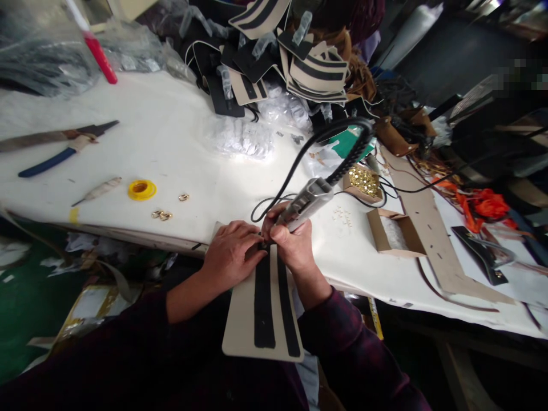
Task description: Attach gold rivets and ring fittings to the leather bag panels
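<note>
A corded electric screwdriver point(306, 202) with a grey body is gripped in my right hand point(295, 242), its lower end pointing down and left. Under both hands lies a flat beige panel point(240, 328) with two black stripes, partly over the table's front edge. My left hand point(233, 251) holds the panel's far part, thumb and fingertips closing in beside the tool's tip. Fingers hide the exact tip and any small part there. Gold-coloured metal fittings point(161, 215) lie to the left on the white table point(205, 177).
Left are pliers point(64, 140), an awl-like tool point(97, 191) and a yellow tape roll point(142, 189). Striped panels point(319, 71) pile up at the back. To the right stand a box of gold-coloured pieces point(363, 181) and an open cardboard box point(396, 233). The black cable point(295, 162) loops above the table.
</note>
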